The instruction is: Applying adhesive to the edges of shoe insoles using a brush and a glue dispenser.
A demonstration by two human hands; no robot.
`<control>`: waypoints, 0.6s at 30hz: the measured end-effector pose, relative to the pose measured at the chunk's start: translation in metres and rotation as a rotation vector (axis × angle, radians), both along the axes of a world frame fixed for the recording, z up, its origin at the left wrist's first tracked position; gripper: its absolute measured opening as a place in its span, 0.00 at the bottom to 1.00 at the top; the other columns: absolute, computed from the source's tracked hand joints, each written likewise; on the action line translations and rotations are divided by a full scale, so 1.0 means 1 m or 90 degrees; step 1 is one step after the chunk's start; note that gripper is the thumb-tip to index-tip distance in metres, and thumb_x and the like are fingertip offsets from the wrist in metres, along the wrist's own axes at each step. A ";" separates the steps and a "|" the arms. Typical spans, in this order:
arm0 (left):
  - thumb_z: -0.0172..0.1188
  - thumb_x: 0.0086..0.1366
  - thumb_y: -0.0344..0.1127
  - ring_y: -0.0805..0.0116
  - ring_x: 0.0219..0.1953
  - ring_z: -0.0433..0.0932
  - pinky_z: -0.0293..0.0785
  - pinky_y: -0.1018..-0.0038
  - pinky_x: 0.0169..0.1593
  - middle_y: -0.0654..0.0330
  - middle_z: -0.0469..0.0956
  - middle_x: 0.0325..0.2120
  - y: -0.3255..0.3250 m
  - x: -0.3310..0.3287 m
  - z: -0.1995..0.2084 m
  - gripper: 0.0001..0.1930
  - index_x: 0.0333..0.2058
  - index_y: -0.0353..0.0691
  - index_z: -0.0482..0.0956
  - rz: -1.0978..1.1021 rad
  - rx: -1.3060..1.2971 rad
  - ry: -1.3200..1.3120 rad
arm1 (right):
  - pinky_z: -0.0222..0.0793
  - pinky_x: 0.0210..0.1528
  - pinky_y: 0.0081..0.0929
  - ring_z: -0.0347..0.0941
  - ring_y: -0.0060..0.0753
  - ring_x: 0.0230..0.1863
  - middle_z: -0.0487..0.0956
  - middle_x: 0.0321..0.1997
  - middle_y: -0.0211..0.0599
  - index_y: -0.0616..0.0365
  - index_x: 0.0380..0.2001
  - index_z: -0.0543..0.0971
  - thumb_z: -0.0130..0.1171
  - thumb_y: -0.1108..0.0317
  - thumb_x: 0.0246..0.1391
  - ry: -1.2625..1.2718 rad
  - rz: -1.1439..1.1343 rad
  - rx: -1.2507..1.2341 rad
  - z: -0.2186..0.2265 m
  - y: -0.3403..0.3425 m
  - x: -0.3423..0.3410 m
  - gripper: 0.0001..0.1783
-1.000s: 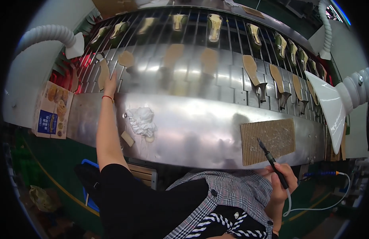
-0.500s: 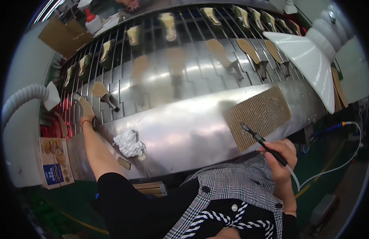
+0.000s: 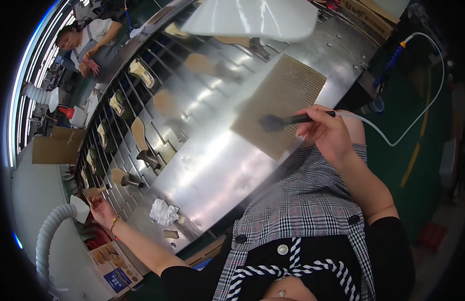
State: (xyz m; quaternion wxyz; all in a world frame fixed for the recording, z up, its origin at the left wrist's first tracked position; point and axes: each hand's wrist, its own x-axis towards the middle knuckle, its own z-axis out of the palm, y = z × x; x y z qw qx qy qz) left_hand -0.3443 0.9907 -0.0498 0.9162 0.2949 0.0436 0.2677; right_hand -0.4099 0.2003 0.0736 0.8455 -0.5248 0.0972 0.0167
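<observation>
At the far left end of the slatted conveyor, my left hand (image 3: 102,209) reaches to a tan shoe sole (image 3: 94,191); its fingers are bent against the sole's near edge, partly hidden. Just right of it lies another tan heeled sole (image 3: 121,175), and beyond that a sole with a dark heel (image 3: 139,134). My right hand (image 3: 331,133) is closed round a black-handled brush (image 3: 297,119) with a thin pale hose running from its end. The brush head is blurred over a brown corrugated pad (image 3: 287,90) on the steel ledge.
Shoe uppers (image 3: 142,72) line the conveyor's far lane. Crumpled white paper (image 3: 164,212) lies on the steel ledge (image 3: 202,175). A white hood (image 3: 250,17) overhangs the top, and a grey flexible duct (image 3: 49,233) stands left beside a printed carton (image 3: 114,268). Another person (image 3: 94,40) works across.
My view has turned, so the scene appears rotated. My right hand has brought the brush across the corrugated pad, its head now pointing left. My left hand stays by the sole at the conveyor's left end.
</observation>
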 end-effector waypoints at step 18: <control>0.44 0.73 0.46 0.55 0.51 0.74 0.69 0.48 0.59 0.52 0.70 0.58 -0.470 -0.058 0.041 0.32 0.72 0.48 0.48 -0.596 -0.258 0.036 | 0.72 0.36 0.18 0.78 0.27 0.28 0.83 0.28 0.44 0.69 0.43 0.80 0.52 0.66 0.63 -0.059 0.026 0.073 0.007 -0.029 -0.026 0.16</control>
